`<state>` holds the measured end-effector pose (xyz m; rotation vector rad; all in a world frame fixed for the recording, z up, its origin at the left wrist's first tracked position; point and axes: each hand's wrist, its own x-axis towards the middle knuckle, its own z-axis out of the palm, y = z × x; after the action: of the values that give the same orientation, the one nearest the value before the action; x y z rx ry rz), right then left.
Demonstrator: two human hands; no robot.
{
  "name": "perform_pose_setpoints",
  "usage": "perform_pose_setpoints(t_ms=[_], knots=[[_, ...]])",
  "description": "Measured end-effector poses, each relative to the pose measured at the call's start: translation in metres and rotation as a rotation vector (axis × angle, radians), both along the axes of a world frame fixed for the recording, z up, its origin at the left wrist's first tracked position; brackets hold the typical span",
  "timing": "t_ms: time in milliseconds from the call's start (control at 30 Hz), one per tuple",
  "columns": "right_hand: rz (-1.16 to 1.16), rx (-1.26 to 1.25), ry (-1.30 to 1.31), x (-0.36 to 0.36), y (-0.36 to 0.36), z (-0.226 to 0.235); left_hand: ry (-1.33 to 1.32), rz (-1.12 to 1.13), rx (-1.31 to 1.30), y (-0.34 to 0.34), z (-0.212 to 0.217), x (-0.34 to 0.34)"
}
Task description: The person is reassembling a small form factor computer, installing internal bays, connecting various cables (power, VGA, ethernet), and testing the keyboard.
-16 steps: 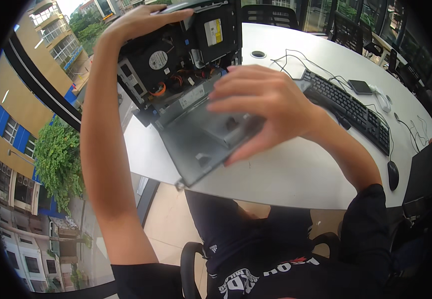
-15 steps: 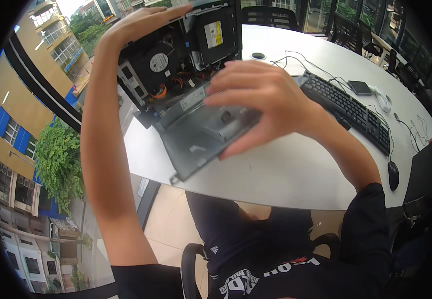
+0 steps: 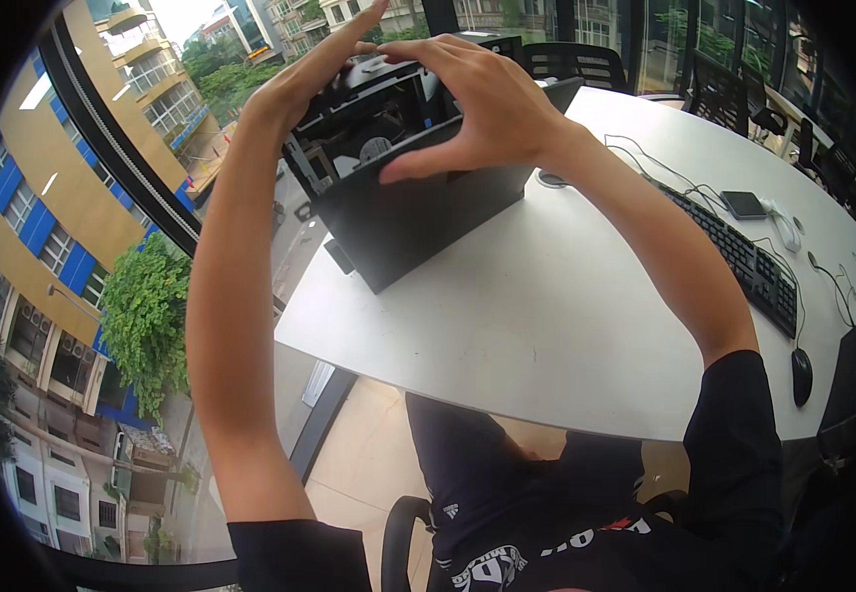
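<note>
A black desktop computer case (image 3: 413,94) stands on the white table, a gap along its upper side showing a round fan and other parts inside. Its dark side panel (image 3: 428,217) leans up against the near side, its plain outer face toward me. With its thumb on the panel's outer face and its fingers reaching past the upper edge, my right hand (image 3: 492,104) grips the panel. My left hand (image 3: 324,69) lies over the far left top of the case, fingers stretched out. The fingertips of both hands come close together there.
On the right of the white table (image 3: 507,335) lie a black keyboard (image 3: 734,247), a mouse (image 3: 801,377), a small black box (image 3: 744,205), a white adapter (image 3: 785,229) and loose cables. Black office chairs (image 3: 719,94) stand beyond. A window is at the left.
The side panel has swung up from lying open to nearly upright, covering much of the case's inside. My right hand has moved up and away with it. My left hand stays at the case top.
</note>
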<state>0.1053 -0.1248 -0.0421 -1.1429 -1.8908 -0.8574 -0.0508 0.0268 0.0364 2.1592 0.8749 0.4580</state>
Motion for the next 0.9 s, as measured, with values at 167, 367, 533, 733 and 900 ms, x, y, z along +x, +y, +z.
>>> perform_pose_setpoints(t_ms=[167,367,533,733,900], knots=[[-0.037,0.107,-0.013,0.002,0.04,0.0,-0.111,-0.05,-0.105,0.012,0.008,-0.007],[-0.044,0.068,0.078,0.012,0.052,-0.002,-0.148,-0.285,0.173,0.009,-0.003,-0.012],[-0.011,0.072,0.142,0.008,0.069,0.001,0.155,-0.399,0.241,0.036,0.008,-0.017],[-0.039,-0.141,0.133,0.019,0.058,0.014,0.2,-0.396,0.305,0.048,0.009,-0.018],[0.198,-0.365,0.144,0.059,0.069,0.035,0.287,-0.309,0.395,0.042,0.014,-0.013]])
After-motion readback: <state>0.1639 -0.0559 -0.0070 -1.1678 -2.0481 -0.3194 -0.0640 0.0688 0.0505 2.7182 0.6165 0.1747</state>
